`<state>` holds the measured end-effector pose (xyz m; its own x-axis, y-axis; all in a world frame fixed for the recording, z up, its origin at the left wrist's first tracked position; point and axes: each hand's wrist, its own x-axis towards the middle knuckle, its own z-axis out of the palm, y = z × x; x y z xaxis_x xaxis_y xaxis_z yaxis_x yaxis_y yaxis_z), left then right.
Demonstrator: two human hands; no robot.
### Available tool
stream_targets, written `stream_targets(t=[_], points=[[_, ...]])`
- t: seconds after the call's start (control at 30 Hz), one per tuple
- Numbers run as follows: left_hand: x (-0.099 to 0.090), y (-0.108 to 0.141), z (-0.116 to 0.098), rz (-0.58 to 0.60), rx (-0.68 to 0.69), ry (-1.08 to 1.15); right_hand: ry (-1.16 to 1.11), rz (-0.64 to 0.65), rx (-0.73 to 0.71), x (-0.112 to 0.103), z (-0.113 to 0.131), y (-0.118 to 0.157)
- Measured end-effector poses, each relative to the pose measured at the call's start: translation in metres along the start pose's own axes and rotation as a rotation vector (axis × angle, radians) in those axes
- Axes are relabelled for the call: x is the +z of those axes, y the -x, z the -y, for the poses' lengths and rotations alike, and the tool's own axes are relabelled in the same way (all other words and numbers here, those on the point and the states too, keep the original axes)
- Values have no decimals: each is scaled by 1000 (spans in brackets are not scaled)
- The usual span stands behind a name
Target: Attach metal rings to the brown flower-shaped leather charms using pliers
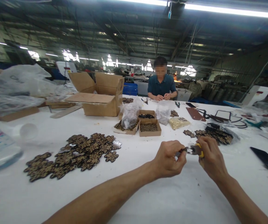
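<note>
from far, i see the left hand pinching a small dark piece, right of the frame's centre, probably to steady it for the pliers; the right hand is wrapped around their yellow handle.

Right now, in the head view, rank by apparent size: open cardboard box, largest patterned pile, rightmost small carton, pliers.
1. Open cardboard box and largest patterned pile: too close to rank.
2. Rightmost small carton.
3. Pliers, partly hidden by the right hand.
</note>
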<state>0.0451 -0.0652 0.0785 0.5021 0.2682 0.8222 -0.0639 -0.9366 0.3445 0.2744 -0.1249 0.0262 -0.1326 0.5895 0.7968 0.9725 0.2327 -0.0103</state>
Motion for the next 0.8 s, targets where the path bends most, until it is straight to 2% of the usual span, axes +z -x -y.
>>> stream_targets(t=[0.8], points=[[1, 0, -7, 3, -31, 21, 26, -76, 22, 1, 8, -1]])
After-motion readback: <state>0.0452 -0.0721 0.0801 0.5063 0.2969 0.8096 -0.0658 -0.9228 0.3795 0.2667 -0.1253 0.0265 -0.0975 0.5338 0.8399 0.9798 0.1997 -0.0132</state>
